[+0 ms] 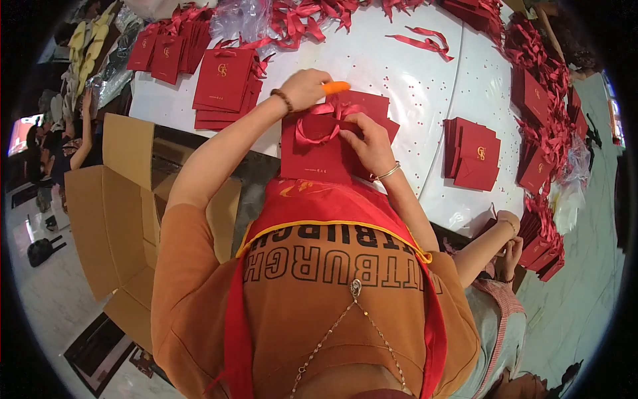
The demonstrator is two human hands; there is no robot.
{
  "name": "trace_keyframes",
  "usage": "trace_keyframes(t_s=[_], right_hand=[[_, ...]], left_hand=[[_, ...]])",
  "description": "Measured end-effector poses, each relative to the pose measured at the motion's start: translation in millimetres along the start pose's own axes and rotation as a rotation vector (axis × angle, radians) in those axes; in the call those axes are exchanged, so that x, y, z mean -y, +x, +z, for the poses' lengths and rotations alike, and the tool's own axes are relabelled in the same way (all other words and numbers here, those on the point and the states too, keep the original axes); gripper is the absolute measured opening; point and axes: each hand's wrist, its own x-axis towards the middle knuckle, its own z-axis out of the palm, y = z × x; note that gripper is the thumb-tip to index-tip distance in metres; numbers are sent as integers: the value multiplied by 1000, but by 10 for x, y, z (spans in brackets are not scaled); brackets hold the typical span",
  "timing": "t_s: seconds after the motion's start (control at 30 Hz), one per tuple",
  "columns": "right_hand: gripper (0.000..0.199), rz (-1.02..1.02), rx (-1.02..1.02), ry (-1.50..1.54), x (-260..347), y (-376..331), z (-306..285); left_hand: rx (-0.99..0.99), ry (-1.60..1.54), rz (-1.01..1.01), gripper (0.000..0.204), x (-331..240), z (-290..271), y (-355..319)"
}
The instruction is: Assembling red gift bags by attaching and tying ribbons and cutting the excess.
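Observation:
A red paper gift bag (309, 158) lies at the table's near edge in front of me, with other red bags (373, 105) beneath and beyond it. A loop of red satin ribbon (311, 138) lies across its upper part. My left hand (304, 89), a beaded bracelet at its wrist, is closed around an orange, blunt-ended object (337, 87); its kind cannot be made out. At the right side of the loop, my right hand (369, 141) has thumb and fingers pinched together on the ribbon.
Stacked red bags stand at left (226, 80) and right (473, 153), and a long heap of ribboned bags (531, 96) lines the right edge. Small red dots speckle the white tabletop (425, 93). An open cardboard box (100, 219) is at my left. A co-worker's arm (488, 243) reaches in at right.

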Motion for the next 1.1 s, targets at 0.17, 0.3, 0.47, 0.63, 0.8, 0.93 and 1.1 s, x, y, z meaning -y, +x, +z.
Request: trace_keyframes(t_s=[0.17,0.3,0.47,0.63,0.8,0.93,1.1], right_hand=[[23,-81,17,-18,96,33,-20],[23,49,67,39,50,-7,-119],[18,116,-75,443,-186,-35,-113],[25,146,-99,1040,-192,-10,-244],[25,247,-213,882,-102,139,-239],[38,146,-356,514,-129,222,-195],[42,120,-281,18,-1,342,-105]], left_hand=[[-11,28,135,31,-76,161,151],[-207,-299,-220,34,71,-266,400],[122,-1465,-122,32,205,-350,237],[350,-1264,-48,44,38,239,-129],[105,-1628,36,57,98,368,-342],[191,-1956,-268,42,120,-125,-491],[5,-940,-128,38,70,-361,-671]])
